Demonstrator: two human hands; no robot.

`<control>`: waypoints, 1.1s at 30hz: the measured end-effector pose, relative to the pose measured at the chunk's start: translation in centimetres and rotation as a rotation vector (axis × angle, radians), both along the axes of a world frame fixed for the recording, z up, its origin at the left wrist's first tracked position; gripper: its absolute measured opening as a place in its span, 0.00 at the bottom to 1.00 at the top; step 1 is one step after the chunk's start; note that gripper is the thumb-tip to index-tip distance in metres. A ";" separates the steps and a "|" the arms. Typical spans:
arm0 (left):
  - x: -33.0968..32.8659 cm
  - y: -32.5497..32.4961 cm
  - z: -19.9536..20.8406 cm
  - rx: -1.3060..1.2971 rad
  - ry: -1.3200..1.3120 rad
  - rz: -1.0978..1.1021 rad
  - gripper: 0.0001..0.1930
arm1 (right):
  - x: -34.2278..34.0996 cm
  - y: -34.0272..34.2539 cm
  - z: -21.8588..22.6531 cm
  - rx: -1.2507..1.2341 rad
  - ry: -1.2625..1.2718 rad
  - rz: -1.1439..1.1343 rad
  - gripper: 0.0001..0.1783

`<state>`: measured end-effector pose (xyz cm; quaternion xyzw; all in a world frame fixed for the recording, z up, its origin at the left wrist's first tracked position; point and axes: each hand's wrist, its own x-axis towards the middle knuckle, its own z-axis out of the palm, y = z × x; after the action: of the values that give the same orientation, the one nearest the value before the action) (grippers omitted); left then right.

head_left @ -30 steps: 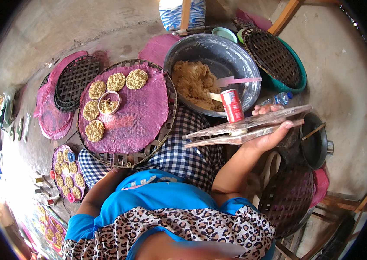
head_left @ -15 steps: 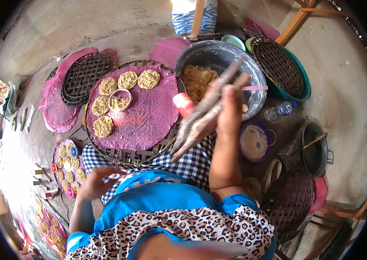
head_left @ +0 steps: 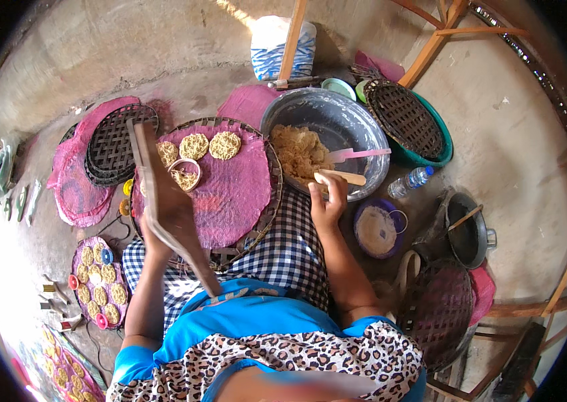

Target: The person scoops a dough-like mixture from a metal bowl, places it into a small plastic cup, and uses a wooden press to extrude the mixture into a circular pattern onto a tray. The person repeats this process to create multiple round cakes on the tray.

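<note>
My left hand (head_left: 156, 236) grips a long wooden tool (head_left: 173, 211) with two bars, like a hand press, slanting in front of the round woven tray (head_left: 275, 184). My right hand (head_left: 329, 199) pinches a flat wooden spatula (head_left: 347, 177) at the near rim of the large grey basin (head_left: 385, 161). Inside the basin lies a heap of pale dough (head_left: 297, 149), with a pink spatula (head_left: 369, 153) beside it. On the tray's pink mesh (head_left: 236, 201) rest round noodle cakes (head_left: 224, 145) and a white ring (head_left: 198, 175) with strands inside. The tool hides the tray's left part.
Right of the basin are a water bottle (head_left: 412, 181), a purple bowl of powder (head_left: 376, 230) and a dark pan (head_left: 474, 231). A green tub (head_left: 445, 144) bears a woven tray. Stacked black woven trays (head_left: 119, 144) and smaller noodle cakes (head_left: 99, 295) lie on the left.
The wooden tool has passed from my right hand to my left, moving left over the tray. My right hand has lowered to the basin's near rim and taken hold of the wooden spatula.
</note>
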<state>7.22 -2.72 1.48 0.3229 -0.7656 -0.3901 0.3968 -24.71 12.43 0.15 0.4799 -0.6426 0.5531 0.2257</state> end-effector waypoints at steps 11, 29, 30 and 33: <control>4.0 -5.3 -2.8 0.172 0.374 0.286 0.15 | -4.7 -2.3 -10.1 0.468 0.213 -0.489 0.14; 8.6 -3.8 -0.1 0.203 0.563 0.418 0.15 | -4.1 -10.4 -13.0 0.898 -0.588 0.595 0.06; 8.9 -3.3 0.4 0.201 0.592 0.393 0.15 | -4.3 -11.8 -13.6 0.958 -0.609 0.591 0.06; 8.3 -1.8 1.3 0.082 0.554 0.470 0.16 | -4.8 -14.2 -14.5 1.102 -0.513 0.483 0.07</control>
<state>15.51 -4.49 2.74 0.3879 -0.5174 -0.3913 0.6547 -29.53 -1.74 -14.30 0.5090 -0.7396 0.2749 -0.3441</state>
